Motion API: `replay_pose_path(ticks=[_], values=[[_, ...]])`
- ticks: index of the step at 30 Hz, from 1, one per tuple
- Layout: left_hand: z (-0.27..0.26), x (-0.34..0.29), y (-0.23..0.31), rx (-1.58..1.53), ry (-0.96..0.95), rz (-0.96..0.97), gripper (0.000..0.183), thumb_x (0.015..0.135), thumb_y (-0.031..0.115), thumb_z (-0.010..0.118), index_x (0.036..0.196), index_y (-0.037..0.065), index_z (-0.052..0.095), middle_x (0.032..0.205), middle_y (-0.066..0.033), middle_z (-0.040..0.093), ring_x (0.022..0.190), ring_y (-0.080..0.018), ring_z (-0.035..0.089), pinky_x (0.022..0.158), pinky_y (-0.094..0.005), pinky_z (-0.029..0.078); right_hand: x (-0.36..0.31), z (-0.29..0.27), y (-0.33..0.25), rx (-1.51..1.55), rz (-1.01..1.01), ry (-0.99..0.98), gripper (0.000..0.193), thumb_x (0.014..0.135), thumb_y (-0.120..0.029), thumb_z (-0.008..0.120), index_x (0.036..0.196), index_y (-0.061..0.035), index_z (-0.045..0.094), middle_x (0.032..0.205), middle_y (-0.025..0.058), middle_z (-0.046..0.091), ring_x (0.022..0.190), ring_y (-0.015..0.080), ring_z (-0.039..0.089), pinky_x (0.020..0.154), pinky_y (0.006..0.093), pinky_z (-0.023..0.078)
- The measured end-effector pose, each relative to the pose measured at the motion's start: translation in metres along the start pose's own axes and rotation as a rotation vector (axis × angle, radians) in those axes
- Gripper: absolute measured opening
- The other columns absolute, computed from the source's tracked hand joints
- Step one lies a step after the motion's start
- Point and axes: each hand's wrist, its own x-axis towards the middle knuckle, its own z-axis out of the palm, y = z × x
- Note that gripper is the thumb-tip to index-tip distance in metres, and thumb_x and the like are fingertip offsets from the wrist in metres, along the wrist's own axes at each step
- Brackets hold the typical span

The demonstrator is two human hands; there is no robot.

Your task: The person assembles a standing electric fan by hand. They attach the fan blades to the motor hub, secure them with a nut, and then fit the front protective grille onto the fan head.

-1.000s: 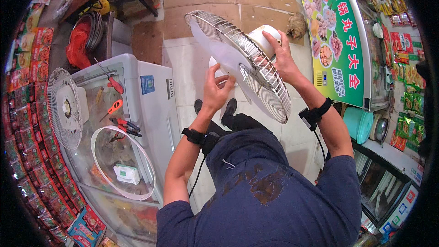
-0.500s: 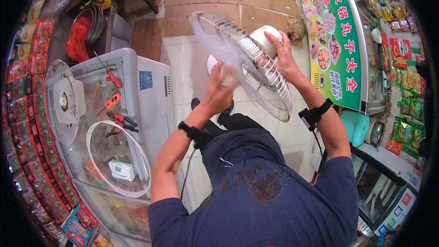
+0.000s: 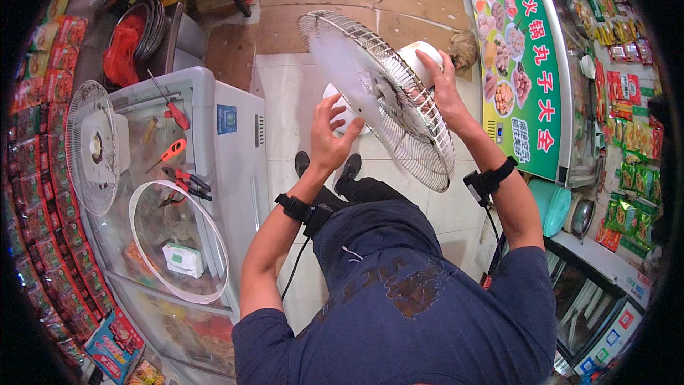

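In front of me stands an electric fan, its pale translucent blades (image 3: 342,64) bare at the front and a wire rear grille (image 3: 431,153) behind them. My right hand (image 3: 449,96) grips the fan head from behind, fingers on the white motor housing (image 3: 419,57). My left hand (image 3: 333,139) is open beside the blades, thumb and fingers spread, holding nothing. Below it part of a round white base (image 3: 333,93) shows. The separate front grille (image 3: 96,150) leans on the left of the freezer top, by a white plastic ring (image 3: 134,217).
On the chest freezer (image 3: 239,142) lie a red screwdriver (image 3: 175,114), an orange screwdriver (image 3: 171,151), red-handled pliers (image 3: 189,184) and a white packet (image 3: 183,261). A display freezer with a green sign (image 3: 524,64) borders the right. Flattened cardboard (image 3: 320,0) covers the floor ahead.
My left hand has drawn slightly down and left from the blades, its fingers spreading. The blades look less blurred. My right hand keeps its grip on the fan.
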Motion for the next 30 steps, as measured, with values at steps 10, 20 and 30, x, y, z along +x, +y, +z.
replay_pose_path(ticks=[10, 20, 30], values=[[0.017, 0.004, -0.002, -0.035, -0.043, 0.102, 0.078, 0.088, 0.011, 0.086, 0.154, 0.004, 0.046, 0.144, -0.0166, 0.054, 0.124, -0.0284, 0.064, 0.092, -0.0375, 0.063, 0.000, 0.006, 0.012, -0.006, -0.001, 0.056, 0.093, 0.080, -0.052, 0.091, 0.158, -0.0231, 0.050, 0.166, 0.0318, 0.016, 0.150, 0.0516, 0.032, 0.125, 0.0525, 0.032], [0.013, 0.015, -0.003, -0.384, -0.045, -0.263, 0.069, 0.090, 0.018, 0.086, 0.148, 0.006, 0.052, 0.141, -0.0169, 0.051, 0.122, -0.0276, 0.063, 0.091, -0.0378, 0.061, -0.002, 0.005, 0.014, 0.028, -0.073, 0.053, 0.093, 0.081, -0.053, 0.090, 0.158, -0.0197, 0.050, 0.164, 0.0314, 0.019, 0.150, 0.0514, 0.032, 0.125, 0.0509, 0.031], [0.010, 0.011, 0.004, 0.034, -0.056, 0.205, 0.068, 0.086, 0.005, 0.086, 0.143, 0.007, 0.051, 0.147, -0.0135, 0.043, 0.132, -0.0256, 0.055, 0.102, -0.0400, 0.059, -0.001, 0.007, 0.014, -0.012, -0.045, 0.047, 0.093, 0.081, -0.053, 0.090, 0.158, -0.0197, 0.049, 0.164, 0.0316, 0.018, 0.151, 0.0509, 0.031, 0.125, 0.0509, 0.029]])
